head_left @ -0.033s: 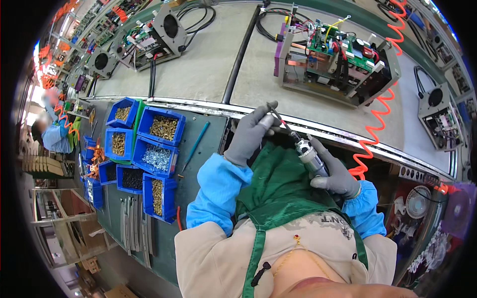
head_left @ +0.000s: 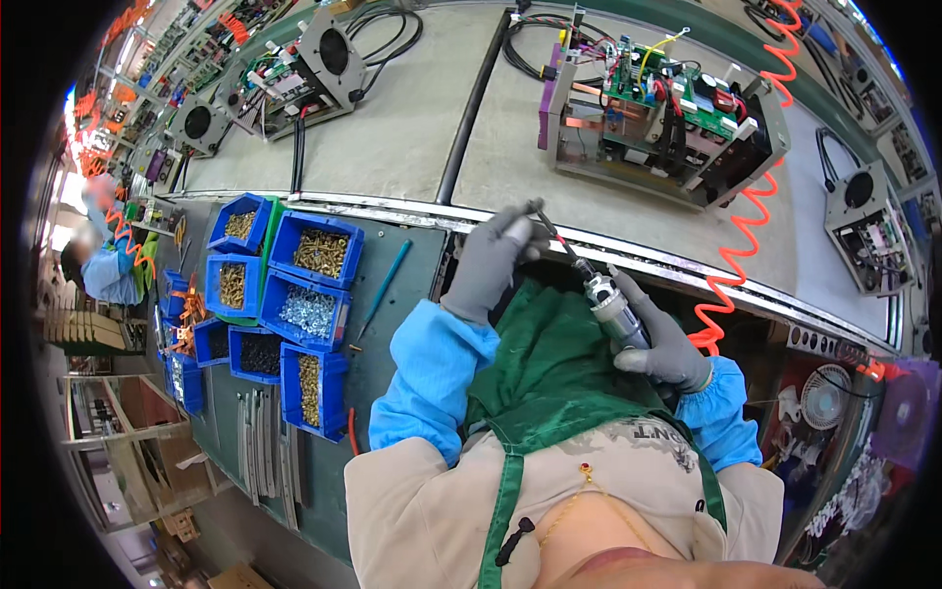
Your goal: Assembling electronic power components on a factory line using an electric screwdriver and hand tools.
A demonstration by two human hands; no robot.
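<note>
My right hand (head_left: 669, 346), in a grey glove, grips a silver power screwdriver (head_left: 615, 312) in front of my green apron. Its long dark bit (head_left: 567, 247), with a red band, slants up and left toward my left hand (head_left: 494, 263). Gloved in grey too, that hand has its fingers bent together at the bit's tip; anything small between them is too hidden to make out. Beyond both hands stands an open metal-framed unit (head_left: 667, 177) with green circuit boards and coloured wires.
Blue bins (head_left: 312, 257) of brass, silvery and black small parts stand at the left. Near them lie a teal pen-like tool (head_left: 386, 290) and grey metal strips (head_left: 265, 452). A coiled orange hose (head_left: 731, 280) hangs at the right. More units (head_left: 324, 74) stand farther off.
My left thumb and fingers have shifted very slightly near the bit's tip. The screwdriver and my right hand stay in place.
</note>
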